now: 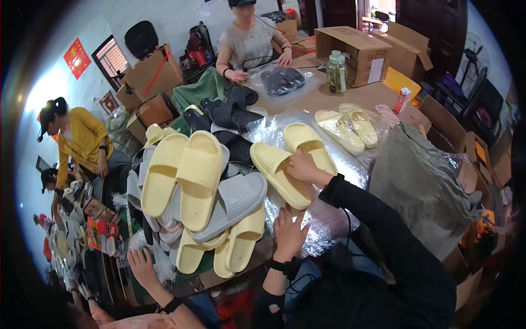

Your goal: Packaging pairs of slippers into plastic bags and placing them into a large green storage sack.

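My right hand, in a black sleeve, grips a pale yellow slipper where it meets its twin. Both lie side by side on a sheet of clear plastic bags on the table. My left hand, with a black wristband, rests flat on the near edge of the plastic, just below the slipper's heel, holding nothing. To the left is a heap of yellow slippers and grey slippers.
A second bagged yellow pair lies further back, beside a glass jar and cardboard boxes. Dark slippers are piled behind the heap. A person sits opposite; another person's hand rests at lower left. A grey bag stands right.
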Tool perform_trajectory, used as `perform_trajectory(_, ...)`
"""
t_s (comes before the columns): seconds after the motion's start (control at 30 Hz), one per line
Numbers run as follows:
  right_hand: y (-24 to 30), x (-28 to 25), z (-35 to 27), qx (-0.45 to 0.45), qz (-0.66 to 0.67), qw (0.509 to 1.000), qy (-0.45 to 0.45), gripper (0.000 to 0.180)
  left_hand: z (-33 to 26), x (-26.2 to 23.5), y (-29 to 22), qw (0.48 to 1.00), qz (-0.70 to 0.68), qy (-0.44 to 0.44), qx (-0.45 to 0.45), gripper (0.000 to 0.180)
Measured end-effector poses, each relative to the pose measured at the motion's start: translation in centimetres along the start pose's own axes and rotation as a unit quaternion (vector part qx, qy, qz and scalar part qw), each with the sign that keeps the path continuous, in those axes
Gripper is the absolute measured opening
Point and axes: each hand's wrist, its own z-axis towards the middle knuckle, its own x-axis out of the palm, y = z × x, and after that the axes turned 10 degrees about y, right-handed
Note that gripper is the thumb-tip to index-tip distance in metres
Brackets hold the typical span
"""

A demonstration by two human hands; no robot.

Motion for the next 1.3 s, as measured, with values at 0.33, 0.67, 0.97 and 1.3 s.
perform_trajectory(0.33, -1.4, -4.4, -4.8, -0.006, 0.145, 0.982, -0.118, 0.032, 0.3, -0.9, -0.4, 0.997, 0.002, -0.075, 0.015, 0.046)
perform_trajectory(0.67, 0.1, -12.7, -18.2, -0.097, 0.277, 0.912, 0.287, 0.062, 1.5, -0.8, 0.2, 0.985, 0.076, -0.138, -0.064, 0.042)
perform_trajectory(0.97, 0.5, -12.5, -21.9, -0.197, 0.363, 0.798, 0.439, 0.059, 1.7, -3.5, 0.6, 0.989, 0.05, -0.131, -0.041, 0.032)
perform_trajectory(1.3, 0.6, -13.2, -24.2, -0.261, 0.388, 0.774, 0.426, 0.046, 1.6, -6.2, -2.4, 0.939, -0.181, -0.289, 0.034, 0.021)
